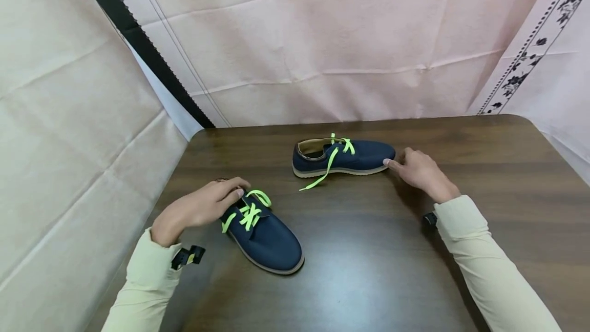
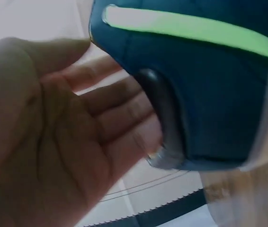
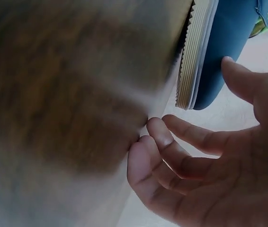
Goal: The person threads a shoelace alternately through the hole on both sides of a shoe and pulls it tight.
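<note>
Two navy lace-up shoes with neon-green laces are on the table. My left hand (image 1: 203, 208) grips the nearer shoe (image 1: 276, 244) at its ankle opening, its toe pointing toward the lower right. In the left wrist view, the thumb meets the edge of the eyelet flap (image 2: 110, 40) and the fingers reach behind the collar. The farther shoe (image 1: 371, 153) stands sideways on its sole, toe to the right, with one lace end (image 1: 322, 175) trailing onto the table. At its toe is my right hand (image 1: 421, 172); the thumb touches the upper (image 3: 214, 61) while the other fingers bend loosely beside it.
Both shoes rest on a dark brown wooden table (image 1: 369, 250) with rounded far corners. Pale cloth (image 1: 322, 40) hangs behind its far edge, and more cloth (image 1: 78, 117) hangs at the left. Dark bands (image 1: 428, 220) circle both wrists.
</note>
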### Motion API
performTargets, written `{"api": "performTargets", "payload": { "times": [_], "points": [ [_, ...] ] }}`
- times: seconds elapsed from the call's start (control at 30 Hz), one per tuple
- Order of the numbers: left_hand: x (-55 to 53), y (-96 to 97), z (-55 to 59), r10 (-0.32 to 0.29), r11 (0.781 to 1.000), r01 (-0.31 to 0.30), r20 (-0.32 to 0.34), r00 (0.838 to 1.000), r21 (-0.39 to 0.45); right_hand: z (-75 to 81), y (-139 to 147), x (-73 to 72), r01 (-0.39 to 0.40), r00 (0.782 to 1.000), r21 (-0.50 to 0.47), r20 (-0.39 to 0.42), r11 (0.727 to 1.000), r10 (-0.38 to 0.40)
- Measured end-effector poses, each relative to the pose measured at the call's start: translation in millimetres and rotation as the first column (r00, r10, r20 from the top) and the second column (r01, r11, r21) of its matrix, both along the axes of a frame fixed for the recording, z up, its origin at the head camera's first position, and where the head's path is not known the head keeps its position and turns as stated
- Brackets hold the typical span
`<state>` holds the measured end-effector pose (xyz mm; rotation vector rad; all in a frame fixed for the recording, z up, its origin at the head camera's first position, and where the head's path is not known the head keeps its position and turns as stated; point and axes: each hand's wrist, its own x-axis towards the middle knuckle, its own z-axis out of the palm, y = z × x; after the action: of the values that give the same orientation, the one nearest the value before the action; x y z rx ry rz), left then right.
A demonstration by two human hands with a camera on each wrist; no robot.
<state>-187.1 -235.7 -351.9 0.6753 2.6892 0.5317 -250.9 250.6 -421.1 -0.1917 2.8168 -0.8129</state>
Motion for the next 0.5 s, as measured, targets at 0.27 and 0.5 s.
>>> {"api": "performTargets", "payload": {
  "times": [0.27,0.5],
  "points": [
    [10.2,-5.3,-16.9,0.012,0.997,-0.01,-0.024,1.0,0.075,-0.4,-1.8,2.2,0.001,0.999,0.0,0.05,1.0,-0.001],
    [5.3,0.5,-26.6,-0.06,0.994,0.066,-0.066,0.996,0.09,-1.9,1.1,4.9,0.025,0.999,0.0,0.035,1.0,-0.025]
  ]
}}
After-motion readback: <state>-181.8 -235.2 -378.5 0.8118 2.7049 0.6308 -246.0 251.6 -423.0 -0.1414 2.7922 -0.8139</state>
